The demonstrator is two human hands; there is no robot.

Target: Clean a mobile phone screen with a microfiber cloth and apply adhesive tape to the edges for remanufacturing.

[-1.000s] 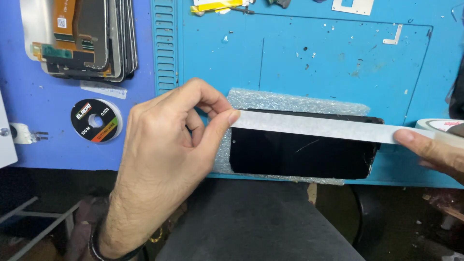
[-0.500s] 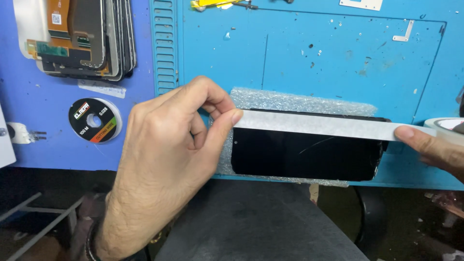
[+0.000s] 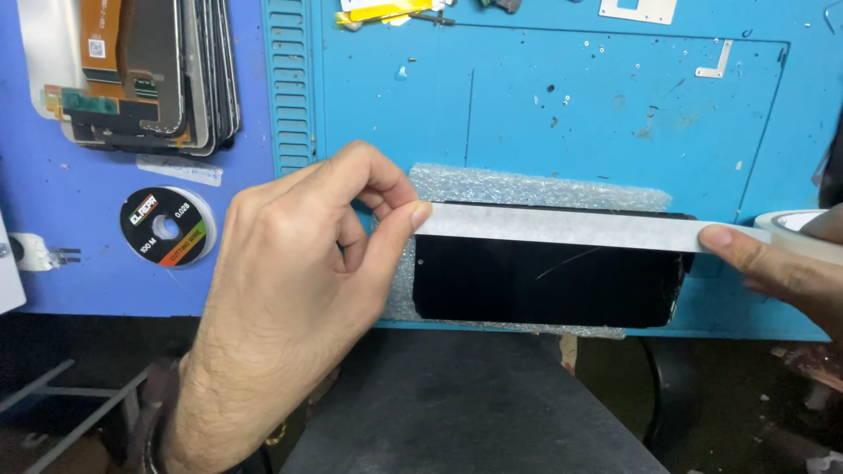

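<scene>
A black phone screen (image 3: 544, 285) with a cracked face lies on a sheet of bubble wrap (image 3: 527, 186) at the front edge of the blue work mat (image 3: 615, 105). A strip of white tape (image 3: 562, 228) is stretched across the screen's upper edge. My left hand (image 3: 299, 290) pinches the strip's free end between thumb and forefinger, at the screen's left end. My right hand (image 3: 777, 268) holds the tape roll (image 3: 803, 224) at the right edge of the view, thumb pressed on the strip.
A stack of phone display panels (image 3: 140, 75) lies at the back left. A small black spool of cutting wire (image 3: 167, 226) sits left of my left hand. Small metal parts and a yellow piece (image 3: 386, 10) lie along the mat's far edge. Dark floor lies below the bench.
The tape strip stays stretched between both hands over the screen. Only the camera has shifted slightly; the hands hold about the same positions.
</scene>
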